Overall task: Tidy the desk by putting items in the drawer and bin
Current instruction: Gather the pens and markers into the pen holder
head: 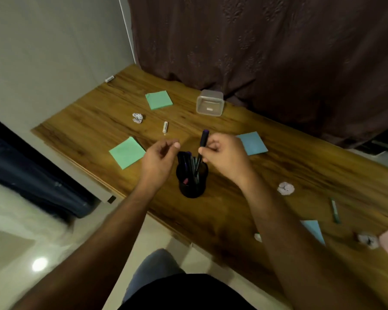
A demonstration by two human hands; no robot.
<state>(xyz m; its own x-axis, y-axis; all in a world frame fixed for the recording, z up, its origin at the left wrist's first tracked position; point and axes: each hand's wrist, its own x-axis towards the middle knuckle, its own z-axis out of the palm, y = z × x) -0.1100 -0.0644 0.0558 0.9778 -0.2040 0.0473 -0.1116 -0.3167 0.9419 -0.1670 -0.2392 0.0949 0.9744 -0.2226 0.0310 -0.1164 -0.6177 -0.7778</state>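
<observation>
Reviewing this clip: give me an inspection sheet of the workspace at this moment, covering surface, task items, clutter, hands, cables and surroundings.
Surface: wooden desk.
Task items: black pen holder with pens; two green note pads; blue note pad; crumpled papers; battery; green pen.
Clutter: clear plastic container.
Hands: right hand holds a dark marker above the holder; left hand loosely curled, holds nothing.
Cables: nothing seen.
Surroundings: dark curtain, pale wall.
</observation>
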